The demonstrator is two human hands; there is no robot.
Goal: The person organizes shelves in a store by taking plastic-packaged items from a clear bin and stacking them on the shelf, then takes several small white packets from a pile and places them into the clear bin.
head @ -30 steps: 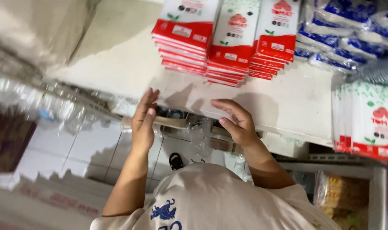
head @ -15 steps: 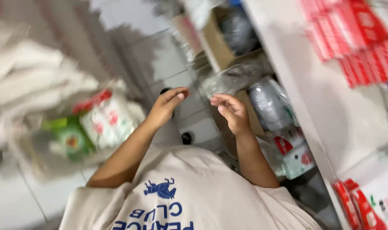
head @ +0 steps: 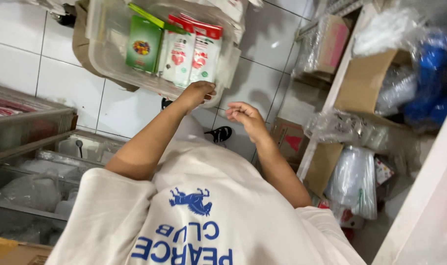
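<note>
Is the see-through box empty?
No, the clear plastic box holds a green packet and red-and-white packets, and the left hand touches its edge.

Cream short-sleeved T-shirt, blue print

Loose cream T-shirt [head: 194, 221] with a blue animal figure [head: 191, 200] and blue lettering at 6 o'clock; bare forearms, left hand [head: 196, 93] and right hand [head: 245, 117] ringless.

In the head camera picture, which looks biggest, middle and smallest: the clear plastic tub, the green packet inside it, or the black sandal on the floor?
1. Clear plastic tub, by far the biggest.
2. Green packet.
3. Black sandal, smallest, though it lies farther away, so it may look smaller than it is.
</note>
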